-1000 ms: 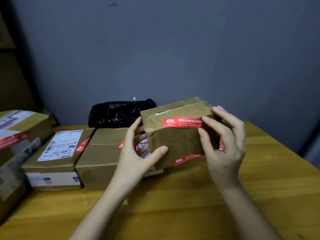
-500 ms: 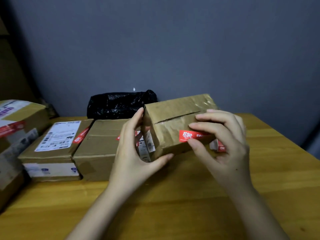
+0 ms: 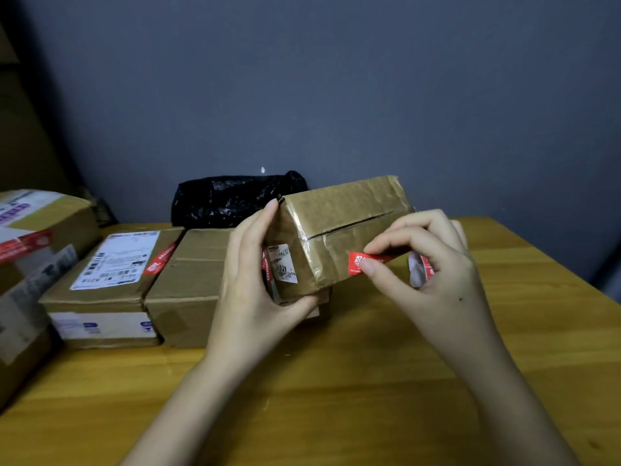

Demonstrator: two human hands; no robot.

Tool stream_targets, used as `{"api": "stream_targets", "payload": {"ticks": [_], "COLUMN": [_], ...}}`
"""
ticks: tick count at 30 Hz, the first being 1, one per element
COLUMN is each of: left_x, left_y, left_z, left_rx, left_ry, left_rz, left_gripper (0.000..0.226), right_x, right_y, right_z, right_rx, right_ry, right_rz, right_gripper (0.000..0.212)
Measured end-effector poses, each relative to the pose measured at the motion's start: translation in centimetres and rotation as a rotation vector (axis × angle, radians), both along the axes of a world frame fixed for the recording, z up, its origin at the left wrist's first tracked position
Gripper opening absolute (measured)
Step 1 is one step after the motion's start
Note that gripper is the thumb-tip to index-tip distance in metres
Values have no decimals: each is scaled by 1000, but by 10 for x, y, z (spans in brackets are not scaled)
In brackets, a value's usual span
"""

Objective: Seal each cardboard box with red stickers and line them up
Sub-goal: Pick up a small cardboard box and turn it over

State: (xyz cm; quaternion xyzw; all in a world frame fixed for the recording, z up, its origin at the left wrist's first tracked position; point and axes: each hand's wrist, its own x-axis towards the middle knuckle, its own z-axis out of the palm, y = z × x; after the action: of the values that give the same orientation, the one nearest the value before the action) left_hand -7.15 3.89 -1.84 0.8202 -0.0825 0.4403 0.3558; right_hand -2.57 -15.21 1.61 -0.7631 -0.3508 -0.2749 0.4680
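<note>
A small brown cardboard box (image 3: 339,216), wrapped in glossy tape, is tilted above the wooden table (image 3: 336,398), its slit seam facing me. My left hand (image 3: 255,280) grips its left end, thumb under the bottom edge and fingers up the side. My right hand (image 3: 426,264) holds the right end, fingers curled over a red sticker (image 3: 357,263) on the near face. A second red sticker (image 3: 426,265) shows behind my right fingers.
Two flat boxes (image 3: 104,274) (image 3: 191,280) with red stickers lie side by side at the left. A larger box (image 3: 30,250) stands at the far left edge. A black plastic bag (image 3: 232,200) sits against the grey wall behind them.
Both hands have rolled the box toward me, so the seam face now points up and the red sticker has gone from the top edge to the lower near face.
</note>
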Motion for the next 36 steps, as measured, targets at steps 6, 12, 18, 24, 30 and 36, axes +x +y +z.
{"api": "stream_targets", "payload": {"ticks": [6,12,18,24,30,36], "left_x": [-1,-2,-4,-8,-7,-3], "left_y": [3,2,2,-5,-8,-2], "left_z": [0,4,7,12,9,3], "left_rx": [61,-8,-116,-254,-380,-462], "left_ry": [6,40,85,151,242,331], "left_rz": [-13,-49,-68,-154,-222,-258], "left_gripper": [104,99,99,91,89,91], "right_x": [1,2,2,-5,-2,10], "right_y": [-7,-10,-13,-10,-12,-13], "right_z": [5,8,9,15,26,24], "right_rx": [1,-1,5,44,-20,-50], "right_ry": [241,194,89,-93,-97,124], "right_rz": [136,164,183,77,23,47], "right_gripper": [12,11,8,20,15,8]}}
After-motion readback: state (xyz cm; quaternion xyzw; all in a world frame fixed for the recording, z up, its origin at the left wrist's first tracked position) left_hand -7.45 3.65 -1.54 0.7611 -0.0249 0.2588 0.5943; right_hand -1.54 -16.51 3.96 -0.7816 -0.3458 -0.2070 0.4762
